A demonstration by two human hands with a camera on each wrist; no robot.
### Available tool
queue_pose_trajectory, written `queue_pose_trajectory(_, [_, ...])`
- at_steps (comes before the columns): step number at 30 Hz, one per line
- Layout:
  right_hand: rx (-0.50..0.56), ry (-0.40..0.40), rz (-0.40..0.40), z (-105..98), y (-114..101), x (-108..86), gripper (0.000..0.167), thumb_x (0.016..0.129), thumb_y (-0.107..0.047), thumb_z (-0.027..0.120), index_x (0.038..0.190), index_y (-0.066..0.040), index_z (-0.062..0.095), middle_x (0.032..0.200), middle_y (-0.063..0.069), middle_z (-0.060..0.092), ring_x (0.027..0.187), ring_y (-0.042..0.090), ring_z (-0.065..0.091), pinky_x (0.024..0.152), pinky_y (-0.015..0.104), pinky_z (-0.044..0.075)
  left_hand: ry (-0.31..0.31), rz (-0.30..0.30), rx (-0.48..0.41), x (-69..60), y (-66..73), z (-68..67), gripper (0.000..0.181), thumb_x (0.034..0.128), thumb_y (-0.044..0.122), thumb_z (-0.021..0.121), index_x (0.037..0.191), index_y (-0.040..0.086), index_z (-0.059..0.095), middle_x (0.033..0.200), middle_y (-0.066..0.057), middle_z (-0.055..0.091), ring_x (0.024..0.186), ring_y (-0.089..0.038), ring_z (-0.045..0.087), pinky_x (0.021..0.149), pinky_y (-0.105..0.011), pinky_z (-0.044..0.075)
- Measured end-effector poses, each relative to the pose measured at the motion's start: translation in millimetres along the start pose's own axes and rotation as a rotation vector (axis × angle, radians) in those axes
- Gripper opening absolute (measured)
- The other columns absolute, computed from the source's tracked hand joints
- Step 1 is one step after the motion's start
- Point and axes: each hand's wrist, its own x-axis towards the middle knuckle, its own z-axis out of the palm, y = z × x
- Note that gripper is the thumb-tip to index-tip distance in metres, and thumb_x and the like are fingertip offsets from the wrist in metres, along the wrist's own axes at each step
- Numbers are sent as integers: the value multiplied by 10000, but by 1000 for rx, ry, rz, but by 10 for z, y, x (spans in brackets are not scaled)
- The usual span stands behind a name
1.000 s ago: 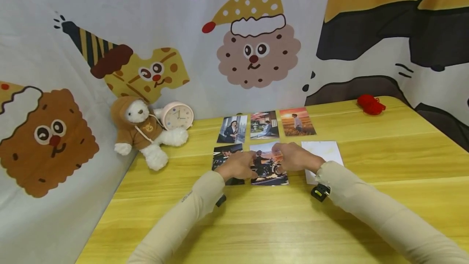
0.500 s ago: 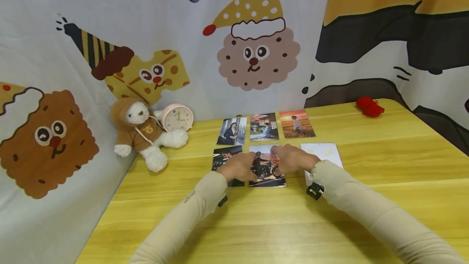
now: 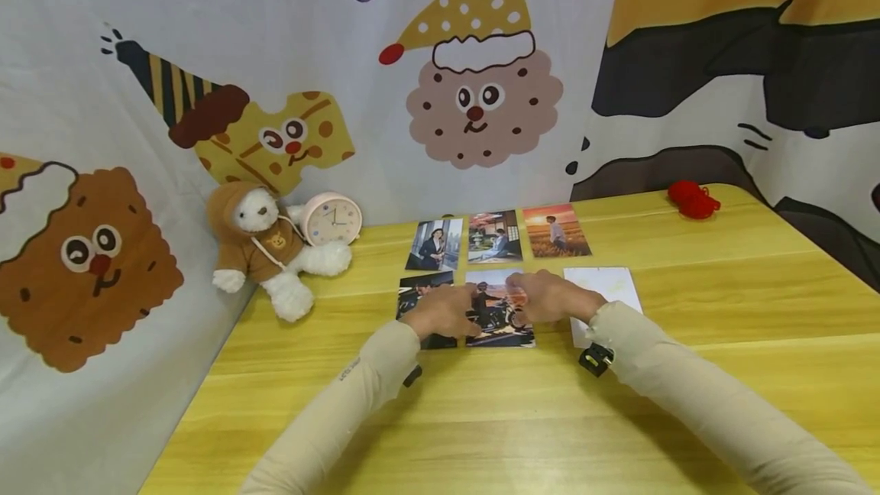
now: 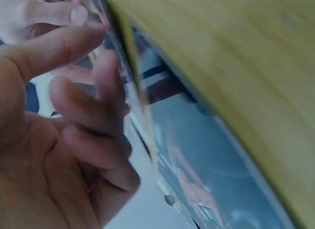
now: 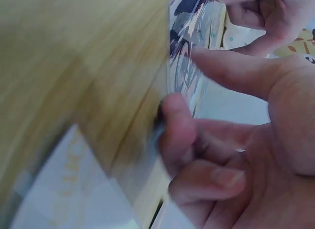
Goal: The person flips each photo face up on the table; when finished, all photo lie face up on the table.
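Observation:
In the head view, a motorcycle photo print (image 3: 498, 334) lies on the table between both hands. My left hand (image 3: 443, 310) holds its left edge with thumb and index finger, reaching over a dark photo of a person in a car (image 3: 422, 285) that it partly hides. At the right edge, my right hand (image 3: 550, 296) has its thumb and curled index finger on the same print. The right wrist view shows the right thumb (image 5: 221, 66) touching the print's face. A white, face-down card (image 3: 612, 285) sits right of it, partly covered by the right wrist.
Three more prints stand in a row behind: a suited person (image 3: 435, 244), a garden scene (image 3: 495, 237) and a sunset field (image 3: 558, 231). A plush bear (image 3: 275, 250) and a round clock (image 3: 333, 218) are at left. Red yarn (image 3: 693, 200) lies at the far right.
The motorcycle print has slid slightly left, closer to the car photo, with the right hand moving along. Both hands stay at its edges, and the other prints have not moved.

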Motion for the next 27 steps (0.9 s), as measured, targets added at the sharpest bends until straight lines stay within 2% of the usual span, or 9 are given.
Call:
queue_pose_trajectory(2, [-8, 57, -71, -7, 23, -41, 687, 948, -204, 693, 1538, -66, 370, 973, 140, 728, 469, 110, 478, 520, 267, 449, 28, 30, -114, -26, -24, -24, 658, 937, 412, 696, 1499, 177, 447, 1142, -57, 729, 965, -236, 696, 877, -448, 569])
queue_pose_trajectory(5, [-33, 153, -149, -60, 51, -151, 656, 967, -191, 668, 1534, -41, 374, 662, 46, 633, 478, 98, 480, 524, 252, 430, 45, 108, -403, -84, -24, -61, 530, 982, 377, 640, 1458, 206, 483, 893, -99, 700, 707, -221, 623, 673, -391, 539])
queue_pose_trajectory(7, [-60, 193, -168, -138, 56, -259, 623, 969, -196, 666, 1510, -27, 407, 647, -3, 610, 503, 98, 511, 536, 256, 442, -2, 180, -618, -123, 19, -78, 459, 1008, 324, 607, 1439, 211, 496, 885, -155, 691, 694, -241, 625, 654, -392, 540])
queue_pose_trajectory(9, [-102, 210, -164, -230, 78, -369, 583, 967, -215, 669, 1472, -14, 457, 672, -13, 618, 533, 101, 531, 537, 271, 450, -89, 242, -809, -159, 108, -76, 431, 1027, 271, 581, 1442, 199, 488, 1026, -214, 702, 846, -290, 687, 778, -420, 587])
queue_pose_trajectory(10, [-136, 214, -166, -275, 98, -425, 563, 966, -230, 669, 1446, -1, 484, 708, -11, 633, 569, 100, 549, 554, 279, 462, -145, 268, -899, -168, 162, -65, 440, 1033, 239, 571, 1457, 179, 471, 1161, -244, 683, 991, -333, 697, 891, -446, 584])
queue_pose_trajectory(13, [-234, 198, -139, -378, 225, -588, 528, 957, -280, 675, 1372, 20, 547, 883, 60, 698, 720, 147, 632, 638, 346, 532, -297, 298, -1106, -180, 348, -5, 484, 1050, 194, 530, 1510, 118, 398, 1448, -263, 520, 1304, -406, 566, 1107, -483, 474])
queue_pose_trajectory(16, [-292, 180, -89, -434, 418, -716, 543, 948, -330, 677, 1338, 32, 571, 1078, 169, 691, 908, 260, 665, 756, 453, 564, -368, 287, -1239, -156, 512, 71, 529, 1061, 190, 496, 1543, 53, 326, 1558, -252, 378, 1404, -436, 454, 1172, -479, 402])
queue_pose_trajectory(19, [-301, 188, -31, -442, 615, -806, 578, 929, -354, 695, 1330, 44, 572, 1145, 236, 662, 983, 331, 654, 821, 516, 556, -367, 252, -1340, -136, 643, 147, 514, 1068, 193, 465, 1527, 6, 328, 1573, -249, 333, 1427, -449, 404, 1195, -494, 368])
queue_pose_trajectory(27, [-250, 187, 59, -322, 896, -942, 739, 895, -365, 733, 1410, 91, 461, 906, 113, 606, 794, 211, 523, 718, 392, 503, -326, 124, -1538, -172, 877, 313, 514, 1045, 190, 478, 1490, -50, 389, 1579, -326, 233, 1488, -473, 255, 1254, -517, 246])
